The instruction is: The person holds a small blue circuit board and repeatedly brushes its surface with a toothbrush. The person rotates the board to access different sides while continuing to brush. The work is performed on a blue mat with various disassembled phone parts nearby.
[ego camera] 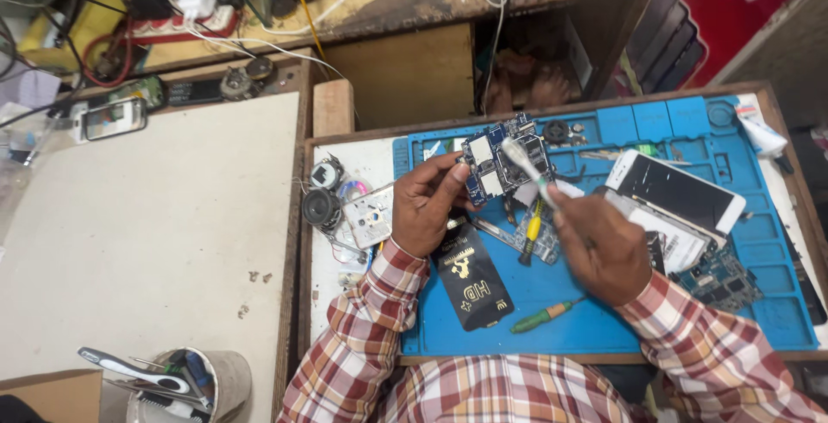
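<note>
My left hand (424, 203) holds a blue phone circuit board (500, 162) up above the blue work mat (595, 319). My right hand (599, 246) grips a white toothbrush (528, 167), and its bristled head rests on the board's face. Both sleeves are red and white plaid. The brush handle disappears into my right fist.
On the mat lie a white phone (677, 190), a second phone part (664, 233), another blue board (720, 281), a green screwdriver (543, 315), a yellow-handled screwdriver (530, 233) and a black packet (470, 281). Small speakers (322, 207) sit left of it. A tool cup (185, 384) stands on the white table (147, 233).
</note>
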